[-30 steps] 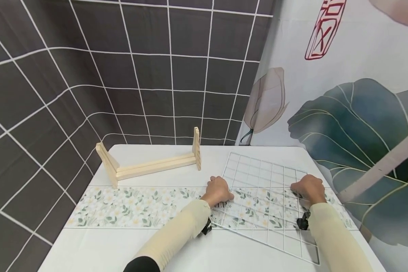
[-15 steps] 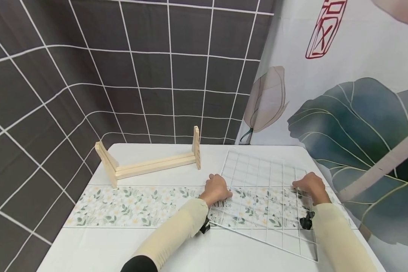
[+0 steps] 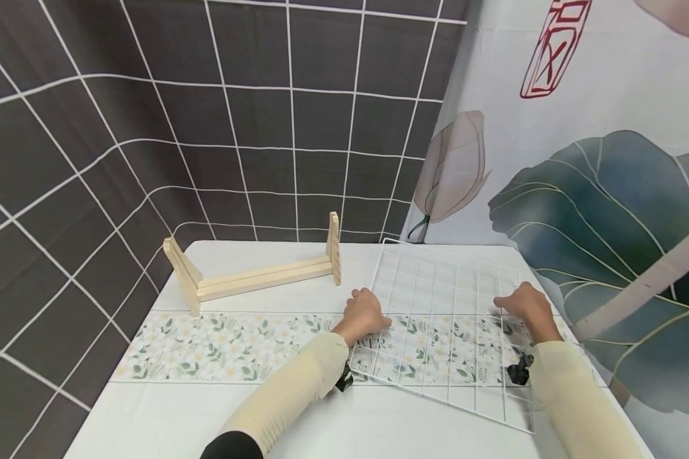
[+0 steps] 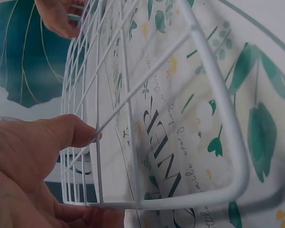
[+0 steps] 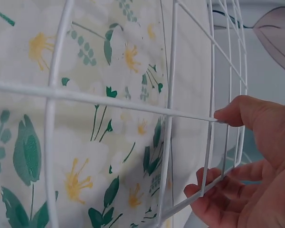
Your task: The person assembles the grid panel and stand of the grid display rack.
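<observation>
A white wire grid panel is held over the right half of the table, its shadow falling on the cloth below. On its left edge my left hand grips the rim; in the left wrist view the thumb of that hand presses a wire near a rounded corner, fingers beneath. My right hand holds the opposite edge. Seen from the right wrist, this hand has its thumb on top of a cross wire and its fingers curled under the outer rod. Both hands' lower fingers are partly hidden.
A light wooden stand, two upright end pieces joined by a crossbar, stands at the table's back left. A floral strip with lettering runs across the white table. Dark grid-patterned cloth hangs behind, a leaf-printed curtain at right.
The wire panel has shifted slightly away, its far edge rising in view, with both hands keeping their hold. The right hand has moved a little farther from me. The wooden stand stays put.
</observation>
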Tool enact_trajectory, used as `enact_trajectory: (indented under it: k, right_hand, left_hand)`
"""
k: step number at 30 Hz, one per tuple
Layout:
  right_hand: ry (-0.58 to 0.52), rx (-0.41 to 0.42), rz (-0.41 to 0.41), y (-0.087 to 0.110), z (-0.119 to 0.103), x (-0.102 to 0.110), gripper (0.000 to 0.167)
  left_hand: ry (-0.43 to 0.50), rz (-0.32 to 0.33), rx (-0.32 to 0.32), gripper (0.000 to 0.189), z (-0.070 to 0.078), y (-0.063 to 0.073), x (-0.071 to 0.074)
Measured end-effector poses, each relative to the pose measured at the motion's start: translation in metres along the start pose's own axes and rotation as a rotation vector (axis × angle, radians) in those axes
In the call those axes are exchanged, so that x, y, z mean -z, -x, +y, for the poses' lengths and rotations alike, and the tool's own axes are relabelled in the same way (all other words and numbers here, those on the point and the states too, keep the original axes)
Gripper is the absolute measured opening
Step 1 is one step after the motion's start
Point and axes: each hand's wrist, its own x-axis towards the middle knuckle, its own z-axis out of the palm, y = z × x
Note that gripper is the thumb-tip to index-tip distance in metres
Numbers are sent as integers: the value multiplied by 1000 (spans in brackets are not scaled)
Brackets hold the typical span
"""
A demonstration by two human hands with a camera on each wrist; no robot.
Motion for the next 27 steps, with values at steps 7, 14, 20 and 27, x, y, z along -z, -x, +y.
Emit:
enact_trajectory:
  k: [7, 14, 20, 27]
  right_hand:
    - [9, 50, 65, 2, -5, 3, 98]
    - [-15, 69, 135, 4, -13, 9, 98]
    - [-45, 107, 169, 6, -17, 14, 97]
    - [-44, 150, 228, 9, -21, 23, 97]
  left_hand:
    - [-43, 3, -1, 77, 1, -3, 2]
    - [-43, 10, -10, 82, 0, -6, 4]
    - [-15, 40, -26, 86, 0, -7, 9]
    - [-22, 48, -37, 90, 1, -7, 16]
